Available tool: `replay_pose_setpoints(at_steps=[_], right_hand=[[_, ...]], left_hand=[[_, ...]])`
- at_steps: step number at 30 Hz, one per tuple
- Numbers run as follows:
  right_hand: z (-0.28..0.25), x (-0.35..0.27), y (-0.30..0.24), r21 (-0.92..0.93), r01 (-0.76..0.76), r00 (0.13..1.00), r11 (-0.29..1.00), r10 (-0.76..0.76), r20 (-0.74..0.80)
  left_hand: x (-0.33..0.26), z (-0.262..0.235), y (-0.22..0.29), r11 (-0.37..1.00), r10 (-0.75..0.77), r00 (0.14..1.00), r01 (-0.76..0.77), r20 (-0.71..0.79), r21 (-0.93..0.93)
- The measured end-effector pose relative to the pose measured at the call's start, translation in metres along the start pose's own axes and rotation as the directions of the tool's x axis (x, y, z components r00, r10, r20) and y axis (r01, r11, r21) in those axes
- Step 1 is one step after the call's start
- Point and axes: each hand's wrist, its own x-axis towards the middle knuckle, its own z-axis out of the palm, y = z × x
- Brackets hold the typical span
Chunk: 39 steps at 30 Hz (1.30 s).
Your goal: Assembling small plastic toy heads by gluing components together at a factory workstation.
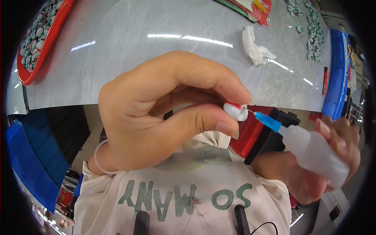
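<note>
Between thumb and index finger, my left hand (152,105) pinches a small rounded white piece with a red patch (235,113). My right hand (338,137) is wrapped around a translucent white squeeze bottle (313,150), tilted with its tip toward the left. A blue needle hub (268,121) sits on the bottle's neck. Its thin metal needle reaches the right end of the small piece; whether it touches or enters it, I cannot tell. Both hands are above the near edge of the grey table (129,23).
A red tray (28,79) full of small white, green and red pieces is at the far left. A crumpled white tissue (254,49) lies on the right half. More green-and-white pieces (314,33) are at the far right, near a red stick-shaped object (325,81) and a blue bin (337,74).
</note>
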Motion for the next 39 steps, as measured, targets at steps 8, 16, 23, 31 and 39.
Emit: replay_pose_setpoints(at_steps=[8,16,23,31,39], right_hand=[[0.002,-0.007,-0.014,-0.126,0.250,0.968,0.960,-0.248,0.027],[0.004,-0.007,-0.012,-0.086,0.320,0.944,0.944,-0.310,0.111],[-0.005,-0.009,-0.016,-0.106,0.269,0.960,0.957,-0.258,0.108],[-0.017,-0.007,-0.027,-0.131,0.210,0.975,0.969,-0.199,0.096],[-0.018,-0.015,-0.024,-0.157,0.150,0.987,0.976,-0.139,0.081]], left_hand=[[-0.001,0.000,0.000,1.000,0.009,1.000,-0.009,0.006,0.012],[0.000,0.000,-0.002,0.998,0.027,0.999,-0.028,0.032,0.051],[0.000,-0.004,-0.004,0.991,0.068,0.994,-0.077,0.080,0.108],[0.001,-0.002,-0.005,0.991,0.076,0.994,-0.083,0.075,0.105],[0.000,-0.001,-0.004,0.995,0.046,0.997,-0.050,0.056,0.082]])
